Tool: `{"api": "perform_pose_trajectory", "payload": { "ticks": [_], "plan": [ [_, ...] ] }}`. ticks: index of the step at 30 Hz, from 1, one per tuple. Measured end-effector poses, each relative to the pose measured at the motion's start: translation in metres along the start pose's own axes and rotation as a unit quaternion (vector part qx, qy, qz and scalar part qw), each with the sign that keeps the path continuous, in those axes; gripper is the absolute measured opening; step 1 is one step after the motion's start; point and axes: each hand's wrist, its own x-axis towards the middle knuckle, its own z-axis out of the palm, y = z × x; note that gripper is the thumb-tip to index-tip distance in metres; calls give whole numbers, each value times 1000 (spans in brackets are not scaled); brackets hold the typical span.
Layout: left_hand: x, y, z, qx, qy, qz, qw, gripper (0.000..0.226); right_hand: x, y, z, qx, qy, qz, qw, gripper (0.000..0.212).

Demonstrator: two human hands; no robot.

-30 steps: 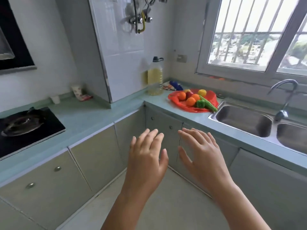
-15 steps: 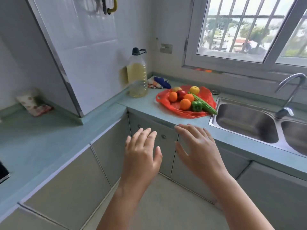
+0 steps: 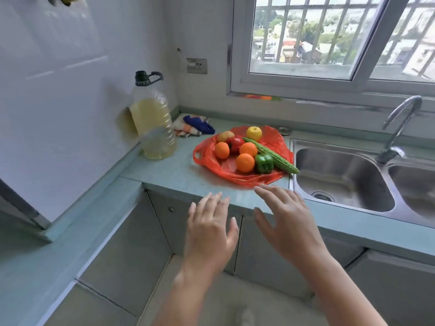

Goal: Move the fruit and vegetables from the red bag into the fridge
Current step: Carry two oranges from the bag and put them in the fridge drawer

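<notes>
Red plastic, spread flat: the bag (image 3: pixel 235 171) lies open on the counter (image 3: pixel 174 176), just beside the sink (image 3: pixel 341 177). On it sit three oranges (image 3: pixel 245 162), a green pepper (image 3: pixel 264 163) touching the nearest orange, a long gourd (image 3: pixel 274 156) lying slantwise with its tip past the bag's edge toward the sink, a yellow apple (image 3: pixel 254 133) at the back, a red fruit (image 3: pixel 235 144) among the oranges and a brownish one (image 3: pixel 225 136) behind it.

Both hands hover at the counter's front edge, backs up. The left hand (image 3: pixel 209 229) has straight, spread fingers, its grip wide and holding nothing. The right hand (image 3: pixel 284 220) is the same, its fingertips close by the bag's near edge.

A bottle (image 3: pixel 153 123) of yellow oil stands left of the bag against the tiled wall, with a crumpled cloth (image 3: pixel 194 125) in the corner. A tap (image 3: pixel 400 128) curves over the sink.
</notes>
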Motion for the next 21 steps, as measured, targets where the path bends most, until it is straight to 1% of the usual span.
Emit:
{"api": "perform_pose_trajectory", "payload": {
  "ticks": [5,8,11,14,21],
  "plan": [
    [68,-6,54,17,-35,52,998,44,56,52,37,-4,-4,13,1000,44],
    [113,-12,83,19,-60,59,996,44,91,87,59,17,-24,35,999,44],
    [149,-25,114,15,-68,40,997,40,120,122,79,40,-48,65,996,39],
    [174,-39,144,-2,-82,-2,997,42,143,149,102,40,-77,76,993,37],
    [205,-75,194,-4,-118,-38,992,43,171,181,158,56,-135,97,984,40]
  ]
}}
